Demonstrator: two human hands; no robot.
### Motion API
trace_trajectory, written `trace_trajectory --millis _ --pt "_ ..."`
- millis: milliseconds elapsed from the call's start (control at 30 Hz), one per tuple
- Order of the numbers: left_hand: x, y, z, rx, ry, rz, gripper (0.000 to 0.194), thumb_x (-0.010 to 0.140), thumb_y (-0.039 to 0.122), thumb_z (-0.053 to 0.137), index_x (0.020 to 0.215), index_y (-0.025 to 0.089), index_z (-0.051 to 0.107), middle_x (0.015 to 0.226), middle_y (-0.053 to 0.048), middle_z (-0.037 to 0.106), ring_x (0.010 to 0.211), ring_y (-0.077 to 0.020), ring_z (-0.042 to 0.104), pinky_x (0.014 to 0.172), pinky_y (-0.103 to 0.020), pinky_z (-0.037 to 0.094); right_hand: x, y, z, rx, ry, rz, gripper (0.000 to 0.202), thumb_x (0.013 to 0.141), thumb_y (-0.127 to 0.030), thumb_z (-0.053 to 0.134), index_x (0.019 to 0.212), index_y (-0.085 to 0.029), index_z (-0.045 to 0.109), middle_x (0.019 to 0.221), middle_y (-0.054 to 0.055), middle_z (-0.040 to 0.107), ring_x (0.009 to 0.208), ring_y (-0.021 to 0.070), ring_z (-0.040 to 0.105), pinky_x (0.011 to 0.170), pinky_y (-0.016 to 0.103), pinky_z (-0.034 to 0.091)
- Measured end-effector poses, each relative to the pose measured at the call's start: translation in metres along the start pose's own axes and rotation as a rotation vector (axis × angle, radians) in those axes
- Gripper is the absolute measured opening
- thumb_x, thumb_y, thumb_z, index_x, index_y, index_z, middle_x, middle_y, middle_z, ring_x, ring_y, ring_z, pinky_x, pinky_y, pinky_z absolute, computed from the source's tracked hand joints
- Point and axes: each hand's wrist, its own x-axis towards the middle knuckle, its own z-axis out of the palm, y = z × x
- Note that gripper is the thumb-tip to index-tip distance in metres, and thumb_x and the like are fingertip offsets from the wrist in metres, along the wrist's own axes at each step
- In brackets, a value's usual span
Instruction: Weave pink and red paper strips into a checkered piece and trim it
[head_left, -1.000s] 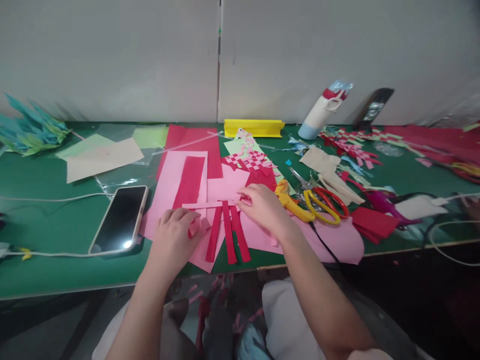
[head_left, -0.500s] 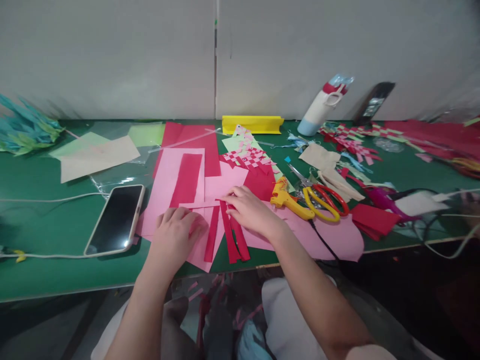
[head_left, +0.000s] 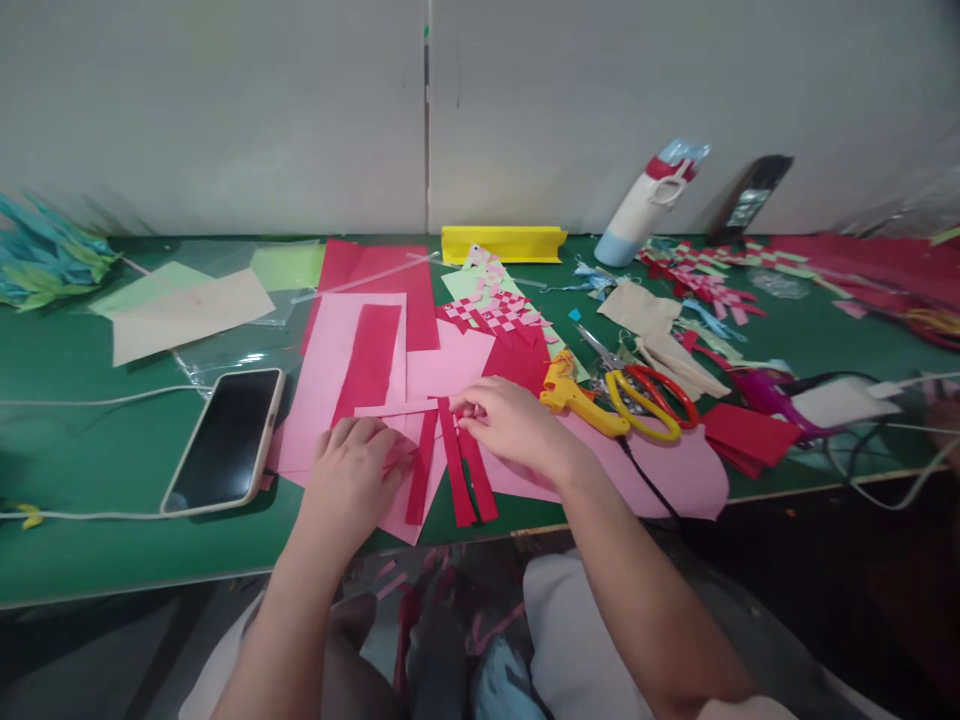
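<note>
Left hand: the left hand (head_left: 358, 470) lies flat, palm down, on the pink paper (head_left: 341, 370). Its fingers are curled a little and press on the end of one red strip (head_left: 417, 482). I cannot tell if it pinches anything.
Right hand: the right hand (head_left: 508, 424) has its fingers bent close together at the top of the red strips. The fingertips touch the thin pink strip (head_left: 390, 408) that lies across them.
Red strips: three long red strips lie side by side at the front edge of the desk (head_left: 90, 420), between the two hands. They spread out a bit toward the person.
Pink strip: it lies across the tops of the red strips.
Phone: a phone (head_left: 223, 440) lies face up, left of the left hand, near it.
Scissors: yellow and red scissors (head_left: 651, 400) lie right of the right hand.
Woven piece: a red and pink checkered bit (head_left: 495, 312) lies farther back.
</note>
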Motion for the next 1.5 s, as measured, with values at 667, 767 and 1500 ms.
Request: trace_trajectory --millis 667,767,1500 --pt "-0.001 0.005 0.003 0.062 0.060 0.053 0.017 0.086 0.025 0.052 0.088 0.017 0.068 0.089 -0.009 0.068 0.089 -0.0278 0.058 0.082 -0.041 0.046 -0.006 0.007 -0.007 -0.023 0.016 0.137 0.017 0.077 -0.009 0.058 0.083 -0.018 0.071 0.083 0.002 0.068 0.073 0.0131 0.060 0.066 0.023 0.039" --pt "0.000 0.005 0.004 0.056 0.066 0.059 0.017 0.086 0.025 0.052 0.087 0.017 0.067 0.086 -0.009 0.067 0.086 -0.0276 0.058 0.080 -0.040 0.047 -0.005 0.006 -0.004 0.005 0.010 0.130 0.017 0.076 -0.009 0.059 0.085 -0.019 0.071 0.082 0.002 0.068 0.073 0.0129 0.059 0.066 0.023 0.039" --pt "0.029 0.015 -0.005 -0.727 -0.235 -0.450 0.032 0.079 0.043 0.057 0.103 0.022 0.062 0.089 -0.006 0.074 0.082 -0.0229 0.067 0.069 -0.031 0.047 -0.001 0.015 0.011 0.101 -0.013 0.129 0.023 0.074 -0.007 0.061 0.090 -0.021 0.070 0.088 0.001 0.068 0.076 0.0119 0.060 0.064 0.022 0.040"
